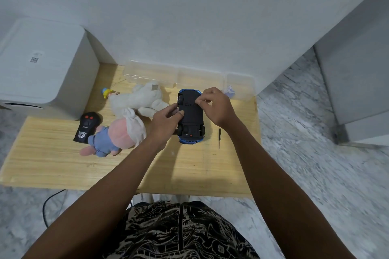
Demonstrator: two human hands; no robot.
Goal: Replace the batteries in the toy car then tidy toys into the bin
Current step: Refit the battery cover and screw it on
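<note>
head view: we see the toy car (191, 116) flipped belly-up on the wooden table (52, 160), black underside facing us, blue body just showing at both ends. the left hand (166, 121) grips the car's left edge, thumb and fingers curled onto the chassis to steady it. the right hand (212, 104) sits over the far half of the underside, fingertips pinched together on something near the battery cover; too small to tell whether it's a screw, the cover tab or a battery.

step in hand, as we read it: the battery stage, working at the compartment on the underside. tidying not started: the white plush (139, 99), the pink and blue doll (113, 139), the small yellow figure (107, 91) and the black remote (86, 127) all lie loose on the table left of the car. a small screwdriver (219, 137) lies just right of the car, untouched. clear plastic bins (151, 72) stand along the wall behind the car, near it but apart.

next move probably calls for keeping the left hand's hold firm so the car doesn't roll, and the right hand lifting or seating the cover squarely. if a screw is involved, the screwdriver is within reach of the right hand. small parts could slip off the table edge.
</note>
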